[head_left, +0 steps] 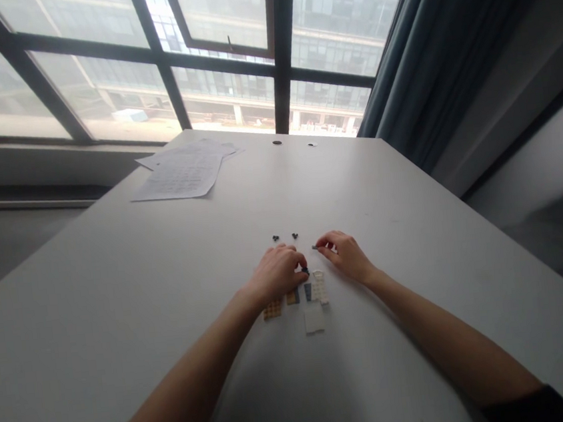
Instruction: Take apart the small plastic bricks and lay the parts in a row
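Currently, the right hand pinches a small grey piece in its fingers — long axis roughly sideways, free end leftward — beyond and slightly right of the dark piece that the left hand's fingers pinch, near the white blocks.

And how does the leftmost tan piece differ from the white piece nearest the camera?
The tan piece shows rows of studs; the white piece looks plain. The tan piece lies farther left; the white piece sits nearer the camera. Both lie flat on the white table.
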`<state>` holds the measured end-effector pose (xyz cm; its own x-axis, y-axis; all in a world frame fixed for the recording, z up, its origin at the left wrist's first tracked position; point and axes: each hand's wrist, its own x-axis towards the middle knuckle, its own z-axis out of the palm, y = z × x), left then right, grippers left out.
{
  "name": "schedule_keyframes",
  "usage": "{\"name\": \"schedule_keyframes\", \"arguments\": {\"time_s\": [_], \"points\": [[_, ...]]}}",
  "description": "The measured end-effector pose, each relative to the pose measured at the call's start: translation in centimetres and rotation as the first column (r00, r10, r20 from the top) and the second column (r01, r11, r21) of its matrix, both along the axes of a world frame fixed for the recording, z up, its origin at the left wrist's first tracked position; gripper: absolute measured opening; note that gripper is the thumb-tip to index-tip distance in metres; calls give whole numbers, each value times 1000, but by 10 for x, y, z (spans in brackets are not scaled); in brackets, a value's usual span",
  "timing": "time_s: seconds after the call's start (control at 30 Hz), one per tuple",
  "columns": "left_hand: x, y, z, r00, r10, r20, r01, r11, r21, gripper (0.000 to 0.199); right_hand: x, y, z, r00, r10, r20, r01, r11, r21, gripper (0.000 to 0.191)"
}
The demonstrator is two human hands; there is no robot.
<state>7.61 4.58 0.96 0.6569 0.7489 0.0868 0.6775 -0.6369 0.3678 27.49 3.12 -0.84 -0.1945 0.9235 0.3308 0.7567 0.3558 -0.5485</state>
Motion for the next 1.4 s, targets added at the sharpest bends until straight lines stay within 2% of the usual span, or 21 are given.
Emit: {"name": "schedule_keyframes", "arguments": {"time_s": [0.27,0.37,0.47,0.6,0.8,0.93,1.07,1.2,1.27,1.4], "points": [[-10,1,5,998,36,48,-37,999,20,20,0,-4,-3,994,-2,-109,-1,1000,-21,10],[-23,9,7,978,172,119,-181,981,76,19,3,-6,-4,988,-24,-154,17,999,-52,13],[-38,17,5,941,295,166,-311,947,78,20,10,-13,-2,985,-53,-162,40,996,-84,14],[-56,18,0,921,326,216,-351,932,93,22,20,-32,3,993,-45,-105,33,993,-110,11],[-87,9,-8,897,367,246,-415,892,181,25,28,-62,2,989,-49,141,58,996,-63,10],[-98,4,-14,889,396,228,-443,871,213,27,27,-70,3,984,-85,155,104,988,-115,15],[-103,-1,-19,890,388,241,-439,870,223,26,39,-68,13,998,37,51,-23,969,-247,28],[-109,-3,-25,897,355,262,-408,894,186,25,60,-61,22,977,212,8,-192,901,-388,45],[-111,-3,-27,895,356,269,-409,896,175,24,66,-59,23,968,249,11,-222,880,-420,40],[-112,-2,-27,890,369,269,-416,897,147,25,63,-58,22,965,260,46,-224,899,-376,24]]}}
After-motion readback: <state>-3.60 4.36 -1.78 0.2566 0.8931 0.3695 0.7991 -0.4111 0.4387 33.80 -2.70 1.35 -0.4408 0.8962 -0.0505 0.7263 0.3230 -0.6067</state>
